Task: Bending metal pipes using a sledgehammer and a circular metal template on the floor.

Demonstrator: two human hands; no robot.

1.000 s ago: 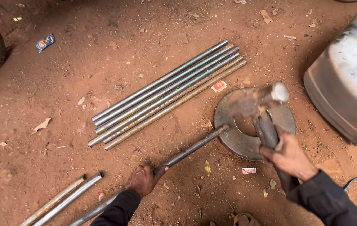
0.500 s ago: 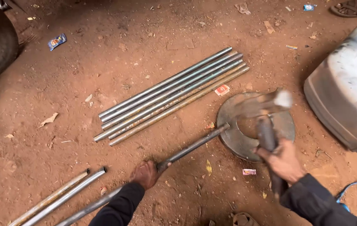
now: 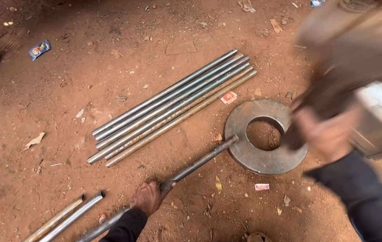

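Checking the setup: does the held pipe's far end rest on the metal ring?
Yes, the pipe gripped by the left hand touches the ring's rim.

Five pipes (image 3: 173,105) bundled, two pipes (image 3: 65,217) apart, one steel ring (image 3: 249,152).

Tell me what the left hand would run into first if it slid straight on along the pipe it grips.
The left hand points up-right along the dark pipe. Sliding on, it would likely first meet the rim of the flat steel ring, where the pipe's far end rests, though whether that end lies on or against the ring is unclear.
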